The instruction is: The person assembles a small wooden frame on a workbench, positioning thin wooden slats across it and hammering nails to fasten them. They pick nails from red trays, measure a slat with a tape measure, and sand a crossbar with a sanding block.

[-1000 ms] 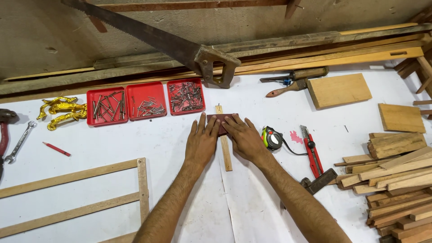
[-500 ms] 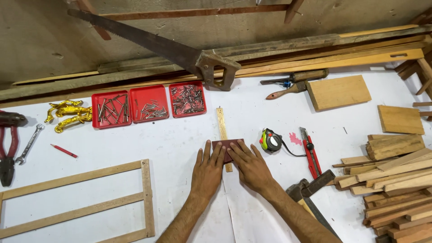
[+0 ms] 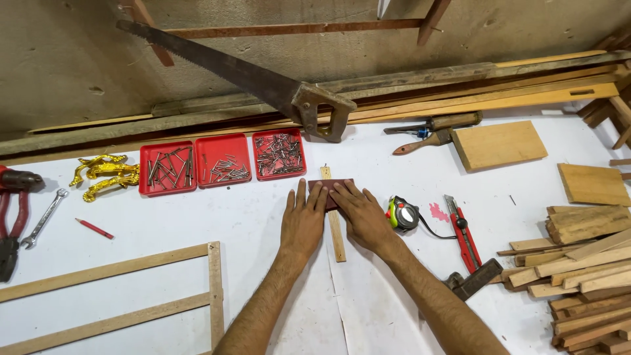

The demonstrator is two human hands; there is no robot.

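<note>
A thin wooden strip (image 3: 336, 240) lies lengthwise on the white table, running away from me. Across its far part lies a dark reddish-brown piece (image 3: 330, 188), likely sandpaper. My left hand (image 3: 302, 220) presses flat on its left side. My right hand (image 3: 361, 215) presses flat on its right side, fingers spread over the piece and the strip. Both palms face down with fingertips touching the brown piece.
Three red trays of nails (image 3: 223, 161) sit beyond my hands, a handsaw (image 3: 263, 82) behind them. A tape measure (image 3: 402, 213), red utility knife (image 3: 465, 233) and wood offcuts (image 3: 578, 263) lie right. A wooden frame (image 3: 131, 289), red pencil (image 3: 94, 228), spanner (image 3: 43, 219) and gold handles (image 3: 105, 174) lie left.
My hands slid the brown piece toward me along the strip half a second ago, then pushed it back away toward the strip's far end.
</note>
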